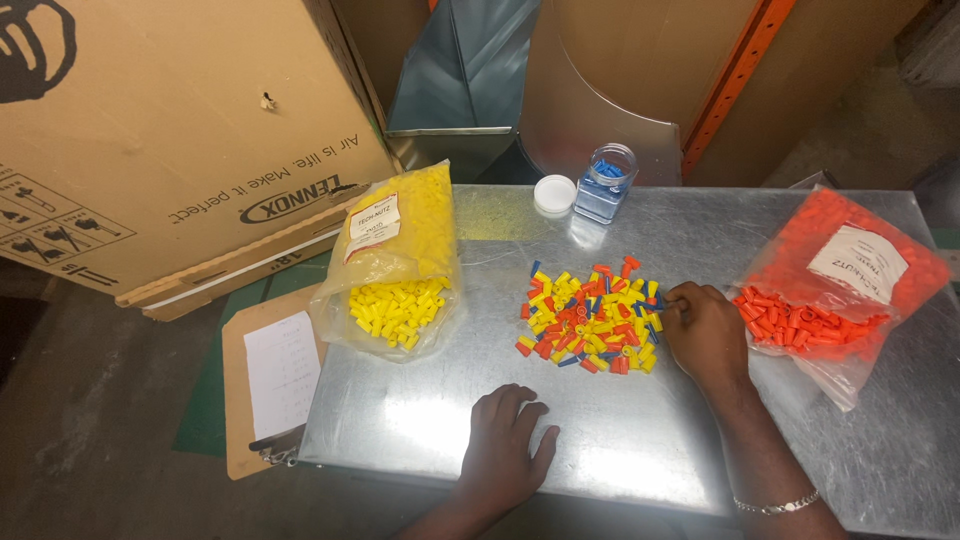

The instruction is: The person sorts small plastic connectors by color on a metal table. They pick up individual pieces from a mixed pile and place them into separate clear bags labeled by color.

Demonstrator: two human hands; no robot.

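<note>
1. The right hand [706, 330] sits at the 3 o'clock edge of the mixed pile [590, 318], fingertips pinched narrow on what looks like one small cap; its colour is too small to tell.
2. The left hand [508, 445] lies flat and spread on the metal table [420, 420], at 7 o'clock from the pile, holding nothing.
3. The pile is in the middle of the table: yellow, orange and a few blue caps, loose and overlapping, too many to count.
4. My judgement of the step in hand is picking caps out of the pile by colour. To do it well, pinch a single cap from the pile's edge, not its middle, so that neighbours do not scatter. The flat left hand could fence the near edge to stop strays.
5. Two bags lie open-mouthed towards the person. The yellow bag [400, 262] is at 9 o'clock of the pile and well apart from it. The orange bag [835, 275] is at 3 o'clock, just beyond the right hand.
6. One clear jar [606, 184] with blue caps inside stands at 12 o'clock, its white lid [554, 194] off and just beside it.
7. One clipboard [262, 385] with a sheet lies at the table's left edge. One big cardboard box [170, 130] stands at 10 o'clock.
</note>
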